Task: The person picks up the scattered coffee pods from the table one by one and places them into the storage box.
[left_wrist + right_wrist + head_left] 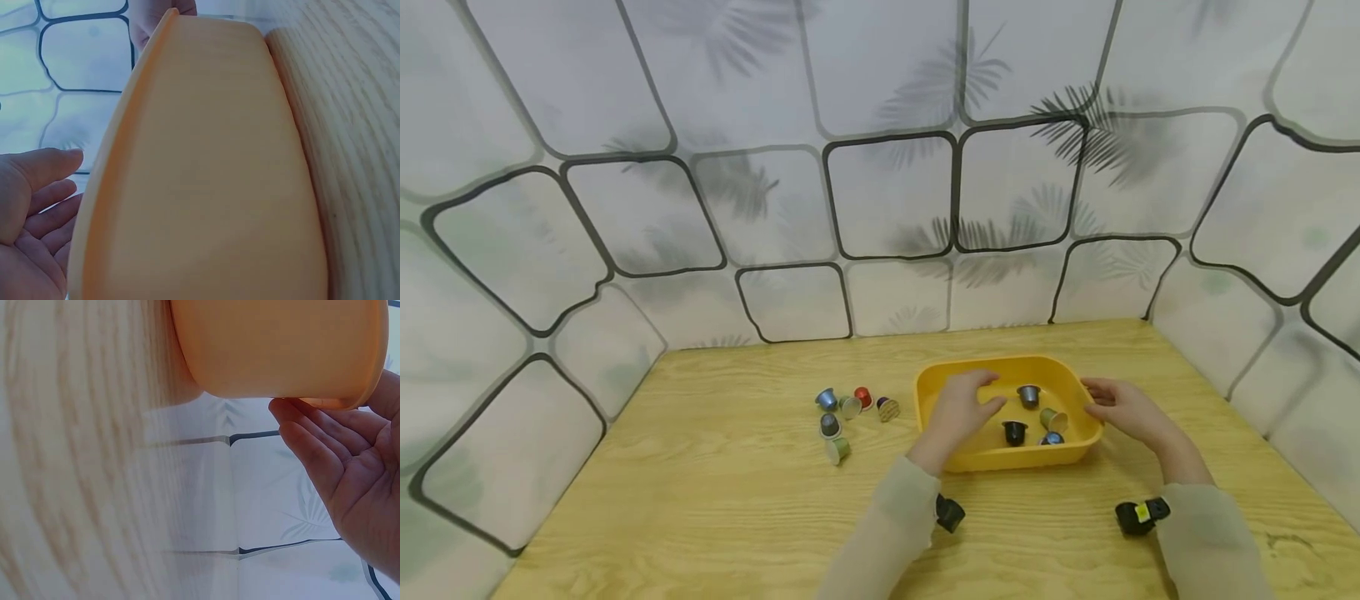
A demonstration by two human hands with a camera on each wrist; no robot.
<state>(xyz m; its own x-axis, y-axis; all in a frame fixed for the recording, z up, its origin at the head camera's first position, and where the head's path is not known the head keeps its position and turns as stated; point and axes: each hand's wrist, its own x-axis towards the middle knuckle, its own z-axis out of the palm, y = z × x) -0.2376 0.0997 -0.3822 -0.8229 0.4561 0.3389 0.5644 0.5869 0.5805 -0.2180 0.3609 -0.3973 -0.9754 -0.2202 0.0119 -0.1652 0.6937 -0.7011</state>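
A yellow plastic tray (1000, 460) stands on the right part of the table. Several coffee capsules lie in it, among them a black capsule (1015, 432), a grey capsule (1028, 396), a green capsule (1054, 419) and a blue capsule (1052, 438). Over the tray's left side hovers my left hand (958, 412), thumb and fingers spread apart with nothing between them. My right hand (1131, 410) holds the tray's right rim, its thumb on the rim and its fingers along the outside wall. In the right wrist view, those fingers (319, 450) partly disappear behind the tray.
Left of the tray, a loose group of capsules lies on the wooden table (700, 500), including a red capsule (863, 397), a dark grey capsule (830, 426) and a striped capsule (887, 408). Patterned cloth walls (895, 200) enclose the table's back and sides.
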